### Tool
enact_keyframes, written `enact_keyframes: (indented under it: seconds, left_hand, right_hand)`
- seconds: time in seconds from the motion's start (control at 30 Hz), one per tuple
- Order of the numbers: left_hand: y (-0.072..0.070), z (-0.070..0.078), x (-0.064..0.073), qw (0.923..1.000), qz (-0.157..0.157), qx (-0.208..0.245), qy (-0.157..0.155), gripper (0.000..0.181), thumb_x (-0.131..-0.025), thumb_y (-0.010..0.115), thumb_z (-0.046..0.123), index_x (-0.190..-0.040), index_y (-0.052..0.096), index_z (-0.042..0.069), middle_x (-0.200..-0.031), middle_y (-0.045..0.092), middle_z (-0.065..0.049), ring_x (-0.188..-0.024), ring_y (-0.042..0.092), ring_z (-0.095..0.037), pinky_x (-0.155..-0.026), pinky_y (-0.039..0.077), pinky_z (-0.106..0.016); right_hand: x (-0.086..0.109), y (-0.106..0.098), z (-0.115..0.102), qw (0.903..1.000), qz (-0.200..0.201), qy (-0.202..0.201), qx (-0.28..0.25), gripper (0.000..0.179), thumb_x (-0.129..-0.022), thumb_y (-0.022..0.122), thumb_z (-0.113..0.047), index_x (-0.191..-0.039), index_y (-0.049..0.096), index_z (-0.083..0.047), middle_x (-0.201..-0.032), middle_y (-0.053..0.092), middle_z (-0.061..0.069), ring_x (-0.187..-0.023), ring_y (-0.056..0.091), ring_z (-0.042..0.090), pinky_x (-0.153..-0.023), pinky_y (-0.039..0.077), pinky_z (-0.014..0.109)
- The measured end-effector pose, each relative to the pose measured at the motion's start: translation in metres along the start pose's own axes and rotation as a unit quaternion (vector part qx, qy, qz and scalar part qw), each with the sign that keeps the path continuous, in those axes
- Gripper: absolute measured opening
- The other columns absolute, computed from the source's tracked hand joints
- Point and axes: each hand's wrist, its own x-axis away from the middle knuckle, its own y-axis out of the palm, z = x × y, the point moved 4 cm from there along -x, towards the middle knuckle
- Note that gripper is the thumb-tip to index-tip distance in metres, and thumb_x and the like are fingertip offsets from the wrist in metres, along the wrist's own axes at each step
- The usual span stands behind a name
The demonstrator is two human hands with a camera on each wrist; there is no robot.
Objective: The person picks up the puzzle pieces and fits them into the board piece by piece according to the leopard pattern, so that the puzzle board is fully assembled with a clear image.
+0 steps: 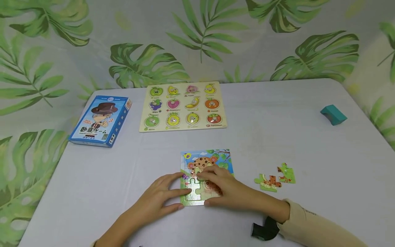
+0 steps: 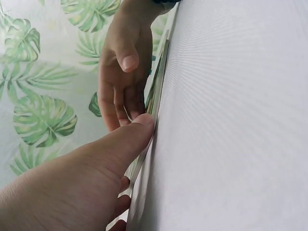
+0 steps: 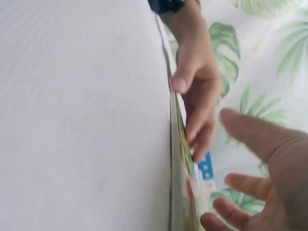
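Observation:
A square jigsaw puzzle board (image 1: 194,203) with a spotted leopard picture lies in front of me, its lower left recess bare. My left hand (image 1: 160,195) rests at the board's left side, fingers extended onto it and thumb by the lower left corner. Over the board's right half reaches my right hand (image 1: 229,188), its fingertips at the leopard's picture and thumb near the bottom edge. In the right wrist view the right hand (image 3: 274,187) has spread fingers with nothing visible between them. Two loose jigsaw pieces, one striped (image 1: 267,187) and one green (image 1: 288,175), lie to the right.
Behind the puzzle lies a wooden fruit peg board (image 1: 182,129). A blue game box (image 1: 100,120) sits at the back left, a teal block (image 1: 334,115) at the right. Beside the right sleeve is a black object (image 1: 265,230). Leaf-patterned cloth (image 1: 200,37) hangs behind the white table (image 1: 262,137).

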Motion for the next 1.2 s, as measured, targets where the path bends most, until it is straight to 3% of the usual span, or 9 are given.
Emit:
enact_keyframes:
  seconds: [0.2, 0.43, 0.5, 0.67, 0.83, 1.03, 1.13, 1.2]
  left_hand:
    - [0.001, -0.001, -0.001, 1.0000, 0.003, 0.005, -0.003, 0.040, -0.081, 0.062, 0.043, -0.120, 0.058, 0.034, -0.141, 0.032, -0.002, -0.123, 0.033, -0.019, -0.098, 0.030, -0.040]
    - [0.001, -0.001, 0.000, 1.0000, 0.005, 0.006, -0.005, 0.040, -0.081, 0.061, 0.044, -0.120, 0.058, 0.033, -0.141, 0.032, -0.002, -0.123, 0.032, -0.019, -0.099, 0.029, -0.040]
    - [0.001, -0.001, 0.000, 1.0000, 0.004, 0.006, -0.006, 0.040, -0.081, 0.061, 0.044, -0.120, 0.058, 0.034, -0.141, 0.032, -0.002, -0.124, 0.032, -0.019, -0.099, 0.029, -0.040]
    - [0.001, -0.001, 0.000, 0.9999, 0.003, 0.008, -0.008, 0.040, -0.081, 0.062, 0.043, -0.120, 0.058, 0.034, -0.141, 0.032, -0.003, -0.124, 0.031, -0.020, -0.099, 0.029, -0.041]
    - [0.001, -0.001, 0.000, 0.9999, 0.001, 0.009, -0.011, 0.040, -0.081, 0.062, 0.043, -0.120, 0.058, 0.034, -0.141, 0.032, -0.003, -0.124, 0.032, -0.020, -0.099, 0.029, -0.041]
    - [0.001, -0.001, 0.000, 0.9999, 0.000, 0.008, -0.011, 0.040, -0.082, 0.061, 0.043, -0.120, 0.058, 0.033, -0.141, 0.033, -0.003, -0.124, 0.031, -0.020, -0.100, 0.028, -0.041]
    - [0.001, -0.001, 0.000, 0.9999, -0.001, 0.006, -0.010, 0.040, -0.082, 0.061, 0.044, -0.120, 0.058, 0.033, -0.140, 0.033, -0.003, -0.125, 0.031, -0.021, -0.099, 0.028, -0.041]
    - [0.001, -0.001, 0.000, 0.9999, -0.003, 0.006, -0.011, 0.040, -0.082, 0.061, 0.044, -0.120, 0.058, 0.034, -0.140, 0.033, -0.003, -0.124, 0.031, -0.021, -0.099, 0.028, -0.041]
  right_hand:
    - [0.022, -0.029, 0.001, 0.9970, 0.055, 0.015, -0.053, 0.071, -0.073, 0.074, -0.030, -0.134, 0.040, -0.019, -0.133, 0.033, 0.000, -0.123, 0.030, 0.021, -0.093, 0.036, 0.048]
    - [0.060, -0.064, 0.010, 0.9875, 0.150, 0.045, -0.020, 0.073, -0.071, 0.076, -0.030, -0.134, 0.039, -0.021, -0.133, 0.034, -0.002, -0.122, 0.031, 0.015, -0.091, 0.039, 0.042]
    - [0.071, -0.071, 0.013, 0.9830, 0.172, 0.063, -0.008, 0.075, -0.069, 0.077, -0.029, -0.134, 0.039, -0.023, -0.133, 0.035, -0.004, -0.121, 0.031, 0.012, -0.088, 0.042, 0.035]
    - [0.095, -0.081, 0.023, 0.9737, 0.213, 0.082, 0.007, 0.081, -0.065, 0.080, -0.019, -0.134, 0.039, -0.021, -0.131, 0.036, -0.004, -0.117, 0.033, 0.008, -0.086, 0.033, 0.013]
    - [0.109, -0.079, 0.037, 0.9705, 0.228, 0.077, 0.010, 0.082, -0.063, 0.081, -0.013, -0.134, 0.040, -0.015, -0.128, 0.039, -0.001, -0.110, 0.036, 0.009, -0.086, 0.029, 0.009]
    - [0.117, -0.074, 0.061, 0.9747, 0.211, 0.069, 0.025, 0.079, -0.063, 0.080, -0.012, -0.132, 0.041, -0.010, -0.125, 0.042, 0.003, -0.114, 0.033, 0.000, -0.090, 0.025, 0.005]
    - [0.118, -0.072, 0.071, 0.9769, 0.195, 0.076, 0.043, 0.076, -0.065, 0.080, -0.016, -0.131, 0.043, -0.009, -0.122, 0.044, 0.003, -0.110, 0.037, 0.004, -0.088, 0.024, 0.004]
    - [0.120, -0.070, 0.076, 0.9785, 0.181, 0.088, 0.046, 0.073, -0.067, 0.079, -0.020, -0.130, 0.043, -0.010, -0.121, 0.046, 0.005, -0.112, 0.038, 0.014, -0.096, 0.023, 0.011]
